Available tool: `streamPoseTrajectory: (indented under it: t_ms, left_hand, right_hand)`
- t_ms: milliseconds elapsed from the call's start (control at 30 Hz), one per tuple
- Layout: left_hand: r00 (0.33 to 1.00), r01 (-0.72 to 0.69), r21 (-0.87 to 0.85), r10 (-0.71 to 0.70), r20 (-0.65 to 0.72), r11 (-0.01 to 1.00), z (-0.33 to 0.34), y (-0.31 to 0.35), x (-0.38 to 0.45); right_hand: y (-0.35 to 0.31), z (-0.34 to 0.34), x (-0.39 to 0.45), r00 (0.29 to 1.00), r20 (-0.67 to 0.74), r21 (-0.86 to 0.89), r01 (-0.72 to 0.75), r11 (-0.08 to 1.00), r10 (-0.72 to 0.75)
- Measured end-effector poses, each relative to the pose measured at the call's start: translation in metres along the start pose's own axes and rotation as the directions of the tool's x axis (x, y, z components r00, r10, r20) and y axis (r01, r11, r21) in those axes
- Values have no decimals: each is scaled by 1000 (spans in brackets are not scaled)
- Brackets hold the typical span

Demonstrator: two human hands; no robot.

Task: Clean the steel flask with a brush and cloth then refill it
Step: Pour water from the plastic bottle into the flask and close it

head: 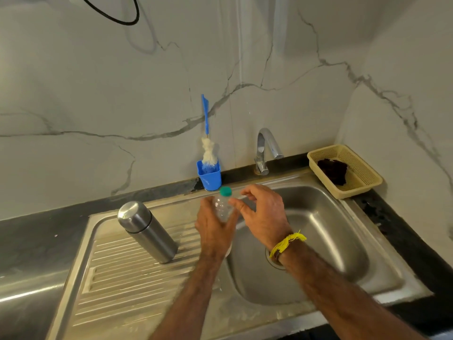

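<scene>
The steel flask [147, 231] stands capped on the ribbed drainboard [122, 285], left of my hands. My left hand [213, 229] grips a small clear plastic bottle [222, 207] with a teal cap [225, 191], held over the sink's left rim. My right hand [264, 217] hovers just right of the bottle, thumb and fingers loosely curved near its neck, holding nothing. A blue-handled bottle brush [207, 143] stands bristles-down in a blue cup [209, 176] against the wall. A dark cloth [333, 171] lies in a beige basket [362, 177] at the right.
The steel sink basin [318, 236] lies under my right arm, with the drain partly hidden by my wrist. A chrome tap [266, 148] rises behind the basin. Dark countertop [31, 241] runs along the left and right edges. Marble wall closes the back.
</scene>
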State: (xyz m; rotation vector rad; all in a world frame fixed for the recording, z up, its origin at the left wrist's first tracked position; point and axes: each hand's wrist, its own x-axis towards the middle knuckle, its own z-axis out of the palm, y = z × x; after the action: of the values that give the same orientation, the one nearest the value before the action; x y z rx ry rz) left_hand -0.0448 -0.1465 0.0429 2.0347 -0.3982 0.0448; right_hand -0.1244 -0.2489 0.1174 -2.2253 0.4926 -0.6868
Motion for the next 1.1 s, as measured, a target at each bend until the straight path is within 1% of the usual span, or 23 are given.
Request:
streamPoseTrajectory:
  t_ms: [133,233,333,433,600,767,833,933,1100]
  left_hand:
    - [989,62,-20,-64,-132,998,-1,-8,55]
    - [966,159,-90,-173,-190,983,2,-20,91]
    - [955,223,-108,-239,-176,969,5,-37,110]
    - [947,258,-113,-274,-167,960,7,-51,119]
    - [956,204,-148,-230,-182,968,7,-56,126]
    - [966,201,-173,-224,-127,964,2,-58,135]
    - [962,221,-182,-245,-122,958,2,-60,132]
    - [954,273,-195,-292,-71,942,2,-66,128]
    - [953,300,-162,-304,-1,940,-3,-62,136]
  right_hand:
    - [12,3,-1,998,-49,46,-35,998,37]
    - [21,6,-2,997,-62,81,-49,996,54]
    - [28,5,-1,994,-90,105,-55,993,65]
    - [37,2,1,987,-144,123,-57,991,74]
    - [49,3,9,979,-174,138,-79,987,103]
    - [51,3,18,976,-167,171,-113,979,141]
    - [49,1,23,973,-181,190,-111,975,146]
    - [45,-4,28,970,-193,206,-105,973,145]
    - [46,-11,28,963,-219,230,-104,968,156]
